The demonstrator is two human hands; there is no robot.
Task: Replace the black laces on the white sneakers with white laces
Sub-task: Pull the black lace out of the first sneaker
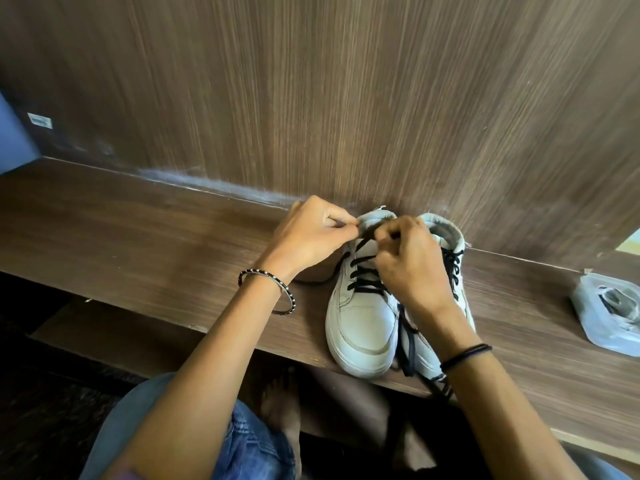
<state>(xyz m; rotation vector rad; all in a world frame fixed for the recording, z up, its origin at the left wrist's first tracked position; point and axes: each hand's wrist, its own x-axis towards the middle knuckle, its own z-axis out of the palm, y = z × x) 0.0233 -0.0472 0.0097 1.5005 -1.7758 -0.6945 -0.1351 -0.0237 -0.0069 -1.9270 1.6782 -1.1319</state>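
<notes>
Pinching lace (362,260) (black), left hand (311,237) faces right hand (410,265).

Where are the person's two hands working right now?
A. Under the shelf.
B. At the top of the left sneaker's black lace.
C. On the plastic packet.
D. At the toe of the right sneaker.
B: the left hand and the right hand both pinch the black lace by the collar of the left sneaker, while the plastic packet lies apart to the right.
</notes>
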